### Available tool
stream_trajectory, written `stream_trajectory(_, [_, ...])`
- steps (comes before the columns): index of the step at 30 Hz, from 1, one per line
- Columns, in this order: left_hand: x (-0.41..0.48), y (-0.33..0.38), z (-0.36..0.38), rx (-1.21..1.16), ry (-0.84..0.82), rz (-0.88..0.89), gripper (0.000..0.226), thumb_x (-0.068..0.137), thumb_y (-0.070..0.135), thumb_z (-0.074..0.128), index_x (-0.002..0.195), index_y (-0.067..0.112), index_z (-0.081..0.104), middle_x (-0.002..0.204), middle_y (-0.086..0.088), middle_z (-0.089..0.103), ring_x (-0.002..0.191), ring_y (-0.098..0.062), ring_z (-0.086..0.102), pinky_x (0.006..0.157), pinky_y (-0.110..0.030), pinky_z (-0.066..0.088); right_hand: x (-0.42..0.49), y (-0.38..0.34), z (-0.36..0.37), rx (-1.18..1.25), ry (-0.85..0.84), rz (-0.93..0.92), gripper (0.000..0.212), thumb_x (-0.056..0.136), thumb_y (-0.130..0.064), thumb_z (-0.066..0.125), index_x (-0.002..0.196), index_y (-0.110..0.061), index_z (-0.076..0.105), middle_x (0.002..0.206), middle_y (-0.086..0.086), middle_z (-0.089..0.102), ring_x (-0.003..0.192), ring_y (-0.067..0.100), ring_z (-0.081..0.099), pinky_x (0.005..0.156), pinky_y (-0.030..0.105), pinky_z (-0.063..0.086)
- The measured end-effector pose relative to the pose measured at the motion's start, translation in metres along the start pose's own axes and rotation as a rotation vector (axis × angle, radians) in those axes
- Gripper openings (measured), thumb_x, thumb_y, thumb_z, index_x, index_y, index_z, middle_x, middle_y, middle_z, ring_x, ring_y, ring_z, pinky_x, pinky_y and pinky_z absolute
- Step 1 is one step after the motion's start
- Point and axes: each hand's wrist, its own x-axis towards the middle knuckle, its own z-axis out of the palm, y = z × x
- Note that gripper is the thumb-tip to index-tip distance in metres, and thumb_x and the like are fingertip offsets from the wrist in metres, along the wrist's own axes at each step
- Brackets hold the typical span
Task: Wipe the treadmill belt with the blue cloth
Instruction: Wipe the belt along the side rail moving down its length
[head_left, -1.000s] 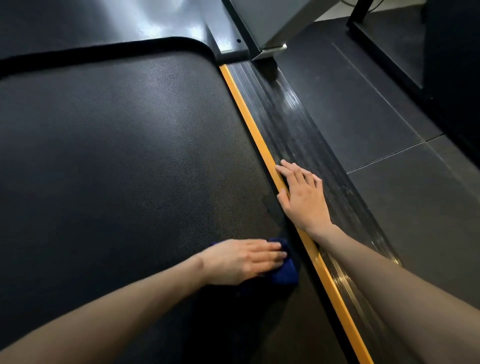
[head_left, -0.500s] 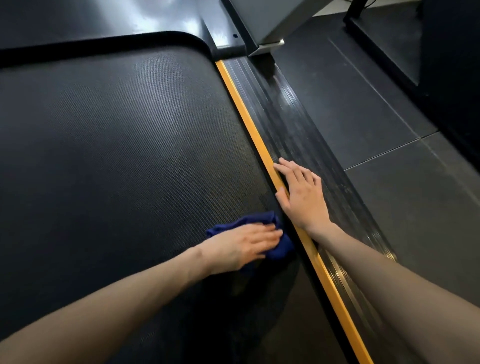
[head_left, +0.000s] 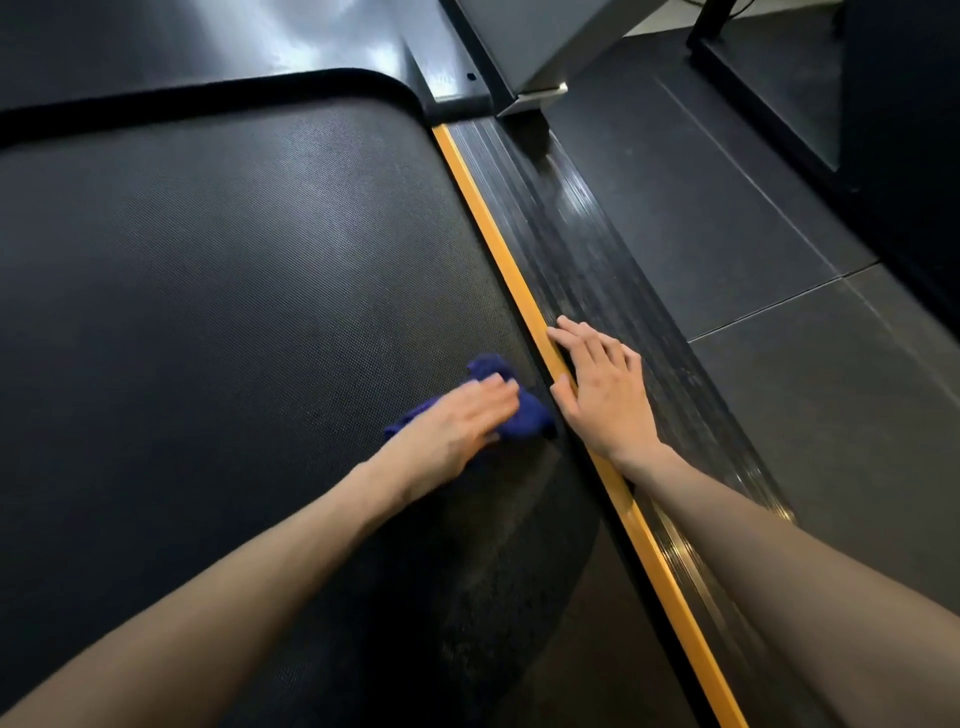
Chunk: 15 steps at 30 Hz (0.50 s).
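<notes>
The black textured treadmill belt (head_left: 218, 291) fills the left and middle of the head view. A crumpled blue cloth (head_left: 524, 410) lies on the belt near its right edge. My left hand (head_left: 462, 426) presses flat on the cloth with straight fingers and covers most of it. My right hand (head_left: 602, 389) rests flat on the ribbed side rail (head_left: 587, 249), fingers spread, its thumb over the orange strip (head_left: 493, 234).
The orange strip runs along the belt's right edge from top to bottom. A dark motor cover (head_left: 208, 47) lies beyond the belt. A grey upright base (head_left: 530, 98) stands at the rail's far end. Dark floor tiles (head_left: 779, 312) lie to the right.
My left hand has slid the blue cloth forward along the belt's right edge, away from me. My right hand has stayed on the side rail.
</notes>
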Motion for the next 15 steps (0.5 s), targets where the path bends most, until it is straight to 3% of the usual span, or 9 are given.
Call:
stream_trajectory(3, [-0.024, 0.017, 0.008, -0.007, -0.086, 0.264, 0.044, 0.094, 0.028, 0.039, 0.128, 0.005, 0.055, 0.136, -0.009, 0.051, 0.132, -0.020, 0.040, 0.113, -0.028, 0.020, 0.000, 0.000, 0.000, 0.012, 0.016, -0.009, 0.049, 0.089, -0.030, 0.043, 0.138, -0.025, 0.040, 0.147, -0.006, 0.037, 0.134, 0.011, 0.029, 0.106, 0.028, 0.015])
stream_trajectory(5, [-0.032, 0.022, 0.012, -0.020, -0.083, 0.343, 0.044, 0.096, 0.031, 0.039, 0.131, 0.009, 0.052, 0.139, -0.004, 0.048, 0.135, -0.015, 0.035, 0.114, -0.027, 0.019, -0.001, 0.000, 0.001, 0.017, 0.017, -0.008, 0.049, 0.089, -0.031, 0.043, 0.138, -0.025, 0.040, 0.146, -0.006, 0.037, 0.134, 0.011, 0.029, 0.107, 0.029, 0.016])
stream_trajectory(12, [-0.022, 0.008, 0.009, 0.055, -0.104, 0.381, 0.040, 0.096, 0.026, 0.041, 0.131, 0.012, 0.053, 0.141, -0.002, 0.046, 0.135, -0.017, 0.037, 0.114, -0.028, 0.018, -0.001, 0.000, 0.002, 0.012, 0.008, -0.008, 0.050, 0.089, -0.032, 0.043, 0.138, -0.025, 0.038, 0.147, -0.005, 0.035, 0.135, 0.013, 0.029, 0.109, 0.034, 0.018])
stream_trajectory(15, [-0.015, 0.004, 0.004, 0.100, -0.068, 0.291, 0.043, 0.094, 0.025, 0.036, 0.128, 0.008, 0.055, 0.138, -0.005, 0.050, 0.133, -0.019, 0.040, 0.113, -0.029, 0.021, 0.000, 0.001, 0.003, 0.016, 0.012, -0.011, 0.050, 0.090, -0.029, 0.047, 0.138, -0.025, 0.038, 0.148, -0.005, 0.035, 0.135, 0.014, 0.030, 0.109, 0.034, 0.019])
